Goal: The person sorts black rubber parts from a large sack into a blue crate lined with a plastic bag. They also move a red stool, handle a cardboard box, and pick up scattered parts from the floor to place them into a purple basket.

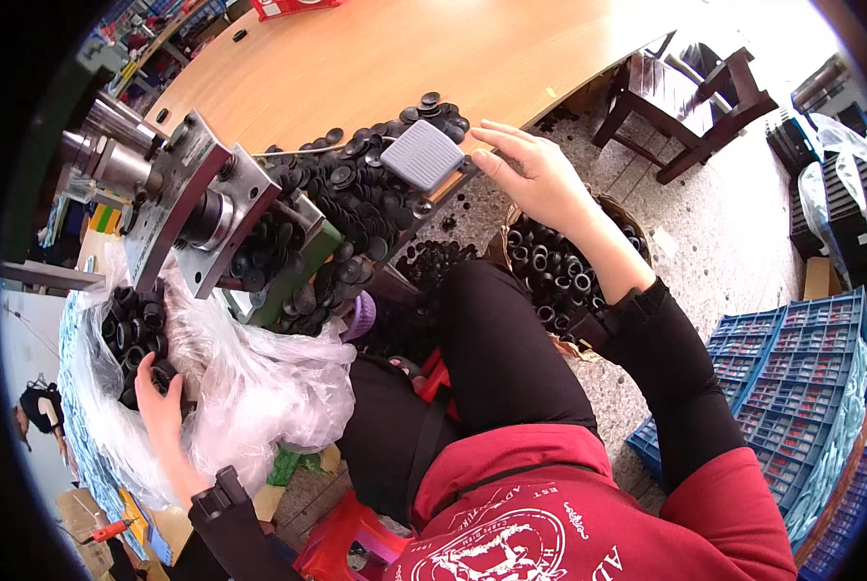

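My left hand (159, 407) reaches into a clear plastic bag (269, 378) of black ring-shaped parts (131, 334). Its thumb and forefinger curve around one black ring (163, 373); the other fingers are partly hidden. Beside a grey ribbed pedal-like pad (423, 156), my right hand (540, 174) has its fingers stretched out, thumb apart, over the table's edge. Black round discs (341, 184) lie heaped about the pad. Left of the heap stands a metal press (186, 208) with a thick plate and a cylindrical die (207, 219), between my two hands.
A wicker basket (507, 232) full of black rings stands on the floor under my right forearm. Behind it is a dark wooden chair (666, 102). Blue crates (782, 387) stand at the right. The wooden table (385, 58) stretches away, and a red stool (351, 537) is below me.
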`<move>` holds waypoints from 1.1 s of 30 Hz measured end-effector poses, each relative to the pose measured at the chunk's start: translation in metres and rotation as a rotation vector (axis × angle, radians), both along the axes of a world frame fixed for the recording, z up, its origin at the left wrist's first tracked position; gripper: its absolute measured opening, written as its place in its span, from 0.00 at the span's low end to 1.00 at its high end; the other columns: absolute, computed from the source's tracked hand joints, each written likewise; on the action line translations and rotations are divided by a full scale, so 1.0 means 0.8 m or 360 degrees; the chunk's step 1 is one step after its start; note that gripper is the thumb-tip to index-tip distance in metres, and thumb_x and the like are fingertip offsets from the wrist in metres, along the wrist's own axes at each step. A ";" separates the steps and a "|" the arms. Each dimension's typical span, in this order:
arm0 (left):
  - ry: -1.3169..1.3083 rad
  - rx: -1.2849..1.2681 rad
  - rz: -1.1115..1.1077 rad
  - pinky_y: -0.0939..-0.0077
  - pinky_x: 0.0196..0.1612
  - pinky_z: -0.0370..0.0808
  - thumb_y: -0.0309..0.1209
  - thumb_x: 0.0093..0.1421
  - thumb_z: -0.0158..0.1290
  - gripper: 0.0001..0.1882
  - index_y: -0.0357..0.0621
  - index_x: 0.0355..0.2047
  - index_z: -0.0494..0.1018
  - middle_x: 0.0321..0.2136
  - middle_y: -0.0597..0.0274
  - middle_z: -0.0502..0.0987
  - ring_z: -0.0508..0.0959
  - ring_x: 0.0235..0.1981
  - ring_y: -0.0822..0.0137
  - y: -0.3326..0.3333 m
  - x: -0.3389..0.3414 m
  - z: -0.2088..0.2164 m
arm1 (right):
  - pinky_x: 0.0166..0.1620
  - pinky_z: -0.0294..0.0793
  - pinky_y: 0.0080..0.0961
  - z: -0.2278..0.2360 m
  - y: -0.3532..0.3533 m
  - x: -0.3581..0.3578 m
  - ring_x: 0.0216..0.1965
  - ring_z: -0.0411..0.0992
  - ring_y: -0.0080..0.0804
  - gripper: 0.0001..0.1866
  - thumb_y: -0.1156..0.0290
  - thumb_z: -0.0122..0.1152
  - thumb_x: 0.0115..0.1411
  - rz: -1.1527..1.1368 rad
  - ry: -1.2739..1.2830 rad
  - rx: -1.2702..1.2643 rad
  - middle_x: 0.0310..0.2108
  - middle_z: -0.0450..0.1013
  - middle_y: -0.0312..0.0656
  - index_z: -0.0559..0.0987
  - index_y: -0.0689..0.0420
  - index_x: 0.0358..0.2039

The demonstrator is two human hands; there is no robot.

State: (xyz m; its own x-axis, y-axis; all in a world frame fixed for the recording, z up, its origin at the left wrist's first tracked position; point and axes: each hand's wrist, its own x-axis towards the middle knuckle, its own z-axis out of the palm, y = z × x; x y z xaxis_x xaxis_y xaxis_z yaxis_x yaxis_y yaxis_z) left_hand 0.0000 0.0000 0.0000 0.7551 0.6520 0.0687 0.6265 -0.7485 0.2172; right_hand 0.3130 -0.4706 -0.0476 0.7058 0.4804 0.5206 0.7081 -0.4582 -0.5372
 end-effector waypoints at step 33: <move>-0.1399 -0.1284 -0.0393 0.79 0.44 0.69 0.24 0.46 0.60 0.26 0.32 0.46 0.65 0.38 0.57 0.73 0.73 0.39 0.71 -0.174 0.124 0.060 | 0.47 0.64 0.34 0.041 0.119 -0.076 0.43 0.64 0.47 0.25 0.66 0.63 0.41 -0.0099 0.0188 0.0197 0.38 0.65 0.49 0.69 0.62 0.40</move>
State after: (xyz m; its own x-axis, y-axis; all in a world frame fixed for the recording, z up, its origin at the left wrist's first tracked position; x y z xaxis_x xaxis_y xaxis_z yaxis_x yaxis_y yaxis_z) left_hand 0.0996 -0.1395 0.0480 0.7649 0.5891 0.2604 -0.1084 -0.2807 0.9536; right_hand 0.2522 -0.3750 -0.0146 0.7920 0.3710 0.4849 0.6090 -0.4244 -0.6700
